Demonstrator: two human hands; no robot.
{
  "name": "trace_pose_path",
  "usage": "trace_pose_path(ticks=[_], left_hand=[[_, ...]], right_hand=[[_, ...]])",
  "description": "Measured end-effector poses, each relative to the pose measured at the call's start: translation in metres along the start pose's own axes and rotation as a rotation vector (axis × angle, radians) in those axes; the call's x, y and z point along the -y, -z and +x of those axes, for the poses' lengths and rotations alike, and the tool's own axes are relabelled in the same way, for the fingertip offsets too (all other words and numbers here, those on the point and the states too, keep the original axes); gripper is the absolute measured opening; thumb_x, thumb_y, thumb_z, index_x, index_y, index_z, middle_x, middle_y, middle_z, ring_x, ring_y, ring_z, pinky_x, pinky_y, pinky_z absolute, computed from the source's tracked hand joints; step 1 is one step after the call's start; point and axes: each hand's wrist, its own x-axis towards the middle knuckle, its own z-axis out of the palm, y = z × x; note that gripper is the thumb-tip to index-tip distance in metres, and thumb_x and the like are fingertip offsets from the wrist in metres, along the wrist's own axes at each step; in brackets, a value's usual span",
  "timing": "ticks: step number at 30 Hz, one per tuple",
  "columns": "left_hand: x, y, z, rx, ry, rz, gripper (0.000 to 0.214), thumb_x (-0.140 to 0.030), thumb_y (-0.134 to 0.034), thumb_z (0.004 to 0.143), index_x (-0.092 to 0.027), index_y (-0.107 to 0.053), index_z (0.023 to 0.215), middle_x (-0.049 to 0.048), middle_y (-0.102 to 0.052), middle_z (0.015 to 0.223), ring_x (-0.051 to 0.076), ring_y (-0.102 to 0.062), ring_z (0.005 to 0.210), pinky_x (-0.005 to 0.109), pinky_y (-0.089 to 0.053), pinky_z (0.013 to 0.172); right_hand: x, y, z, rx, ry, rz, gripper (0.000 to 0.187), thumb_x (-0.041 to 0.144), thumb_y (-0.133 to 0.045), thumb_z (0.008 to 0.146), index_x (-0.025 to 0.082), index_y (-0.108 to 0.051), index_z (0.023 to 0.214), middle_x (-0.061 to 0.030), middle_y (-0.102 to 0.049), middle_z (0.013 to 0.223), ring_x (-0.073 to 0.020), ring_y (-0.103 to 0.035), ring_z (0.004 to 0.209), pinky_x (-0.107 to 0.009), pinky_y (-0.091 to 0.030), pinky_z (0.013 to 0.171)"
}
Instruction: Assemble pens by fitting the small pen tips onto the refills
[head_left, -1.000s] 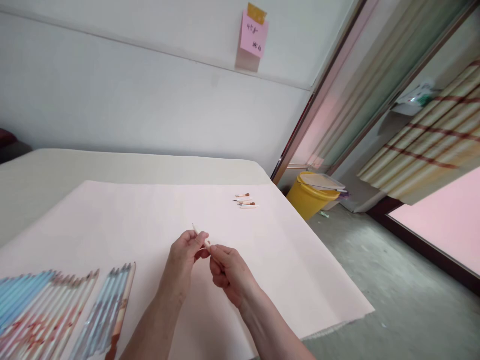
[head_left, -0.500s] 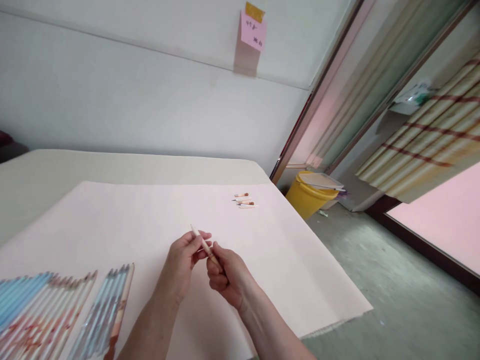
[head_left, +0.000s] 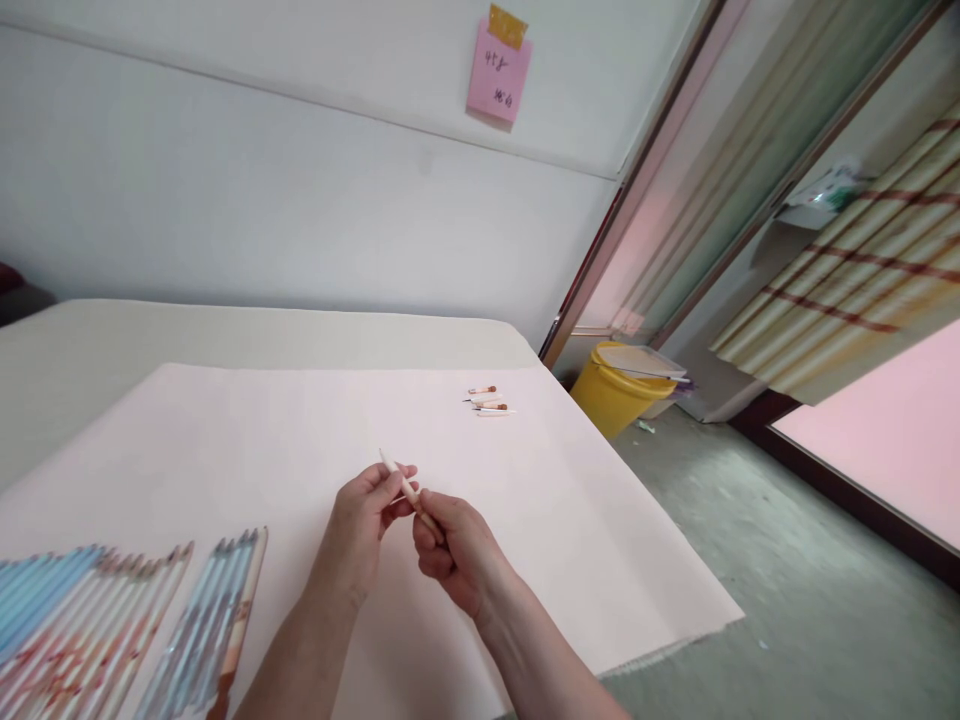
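The fingers [head_left: 393,482] of the left hand [head_left: 364,520] are pinching a thin pale stick [head_left: 389,464] near its upper end, closed tight on it. The right hand [head_left: 459,552] is gripping the lower end, thumb and forefinger closed around it. The stick is slanting up and away to the left, held above the pink paper sheet [head_left: 225,440] that is covering the tabletop [head_left: 90,340]. A row of pens [head_left: 112,620] is lying on the sheet at the near left, well apart from the hands. A few short pieces [head_left: 489,402] are lying near the sheet's far right edge. A yellow bucket [head_left: 611,395] is standing on the floor beyond.
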Motion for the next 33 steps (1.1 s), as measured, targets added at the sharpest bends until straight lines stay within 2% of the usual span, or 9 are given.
trace_pose_path(ticks=[3, 9, 15, 20, 26, 33], left_hand=[[-0.001, -0.002, -0.001, 0.001, 0.0, -0.016, 0.027, -0.039, -0.064, 0.073, -0.014, -0.066, 0.083, 0.0069, -0.065, 0.083, 0.018, -0.06, 0.081, 0.036, -0.047, 0.081], [-0.001, -0.003, -0.001, -0.043, -0.01, 0.003, 0.024, -0.036, -0.07, 0.067, -0.015, -0.059, 0.063, 0.0044, -0.063, 0.074, 0.018, -0.059, 0.079, 0.035, -0.048, 0.081], [0.0, 0.0, 0.001, -0.016, -0.011, 0.002, 0.025, -0.036, -0.066, 0.071, -0.013, -0.068, 0.08, 0.0095, -0.065, 0.09, 0.022, -0.057, 0.095, 0.038, -0.045, 0.088], [0.001, 0.001, 0.001, 0.016, -0.016, -0.002, 0.026, -0.037, -0.063, 0.074, -0.013, -0.068, 0.084, 0.0108, -0.064, 0.097, 0.021, -0.059, 0.089, 0.038, -0.046, 0.084], [-0.002, 0.001, 0.001, 0.039, 0.012, -0.054, 0.025, -0.035, -0.066, 0.072, -0.013, -0.068, 0.082, 0.0116, -0.065, 0.1, 0.02, -0.058, 0.091, 0.035, -0.045, 0.086], [-0.003, 0.0, 0.0, 0.076, 0.014, -0.085, 0.027, -0.037, -0.066, 0.072, -0.014, -0.069, 0.085, 0.0124, -0.065, 0.103, 0.02, -0.059, 0.09, 0.033, -0.045, 0.083]], right_hand=[[-0.001, 0.001, 0.001, 0.005, 0.01, 0.0, 0.038, 0.04, -0.056, 0.079, 0.018, -0.035, 0.056, 0.0065, -0.036, 0.047, -0.0032, -0.018, 0.039, -0.023, -0.008, 0.039], [0.003, -0.001, -0.003, 0.01, 0.013, -0.017, 0.039, 0.037, -0.061, 0.074, 0.019, -0.033, 0.056, 0.0068, -0.038, 0.046, -0.0028, -0.018, 0.039, -0.022, -0.007, 0.039], [0.003, 0.0, -0.003, -0.005, 0.005, 0.026, 0.013, 0.018, -0.056, 0.067, 0.018, -0.043, 0.065, 0.0052, -0.048, 0.048, -0.002, -0.019, 0.036, -0.021, -0.008, 0.039], [0.001, 0.003, 0.0, -0.013, 0.032, 0.066, 0.01, 0.018, -0.057, 0.068, 0.017, -0.047, 0.069, 0.0036, -0.056, 0.054, -0.0012, -0.018, 0.034, -0.02, -0.009, 0.037], [0.001, 0.007, 0.004, 0.038, -0.148, 0.219, 0.012, 0.022, -0.057, 0.073, 0.014, -0.051, 0.066, 0.0052, -0.05, 0.049, 0.0003, -0.015, 0.033, -0.016, -0.008, 0.034], [-0.001, 0.007, 0.007, 0.082, -0.222, 0.321, 0.015, 0.021, -0.047, 0.078, 0.011, -0.058, 0.075, 0.0041, -0.054, 0.048, 0.0007, -0.012, 0.029, -0.014, -0.008, 0.03]])
